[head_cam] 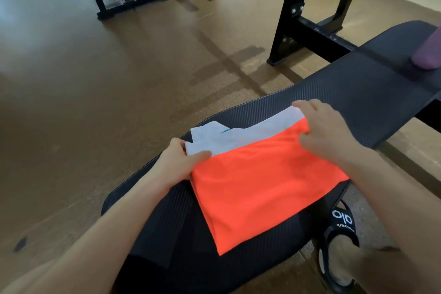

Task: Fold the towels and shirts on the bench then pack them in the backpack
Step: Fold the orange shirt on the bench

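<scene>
Here, shirt (pixel 260 181) edge pinched between both hands' fingers (pixel 198 154).

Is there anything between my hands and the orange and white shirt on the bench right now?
Nothing visible. The left hand already pinches the white edge of the orange and white shirt, and the right hand grips its far corner. The shirt lies flat on the black bench. No backpack is in view.

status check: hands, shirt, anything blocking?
Left hand and right hand both pinch the orange shirt and a white garment. Shirt partly folded on bench. Purple item far end, not blocking.
</scene>
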Motion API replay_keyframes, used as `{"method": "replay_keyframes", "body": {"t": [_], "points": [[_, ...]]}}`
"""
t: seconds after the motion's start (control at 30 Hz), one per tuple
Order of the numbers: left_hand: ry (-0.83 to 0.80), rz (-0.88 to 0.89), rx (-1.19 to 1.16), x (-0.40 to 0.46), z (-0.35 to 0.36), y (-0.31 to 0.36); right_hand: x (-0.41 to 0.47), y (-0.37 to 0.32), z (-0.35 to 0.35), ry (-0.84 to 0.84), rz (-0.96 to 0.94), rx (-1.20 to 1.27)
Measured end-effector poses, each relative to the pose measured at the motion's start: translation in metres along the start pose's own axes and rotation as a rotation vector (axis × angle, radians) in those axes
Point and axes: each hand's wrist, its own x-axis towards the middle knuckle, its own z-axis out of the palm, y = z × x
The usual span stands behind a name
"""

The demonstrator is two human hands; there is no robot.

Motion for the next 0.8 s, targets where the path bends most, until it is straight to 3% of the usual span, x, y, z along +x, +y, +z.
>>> {"method": "replay_keyframes", "body": {"t": [0.1,0.2,0.37,0.53,0.8], "points": [[0.02,0.047,-0.009,0.004,0.004,0.005,0.004,-0.035,0.007,-0.042,-0.199,0.212],[0.006,0.2,-0.016,-0.002,0.01,0.01,0.005,-0.067,0.015,-0.083,-0.388,0.295],[-0.104,0.368,0.041,-0.021,0.014,0.005,0.006,-0.097,0.031,-0.137,-0.538,0.373],[-0.118,0.32,0.008,-0.024,0.015,0.001,0.009,-0.1,0.038,-0.142,-0.497,0.272],[-0.118,0.048,-0.228,-0.011,0.015,0.01,0.013,-0.095,0.037,-0.067,-0.515,0.007]]}}
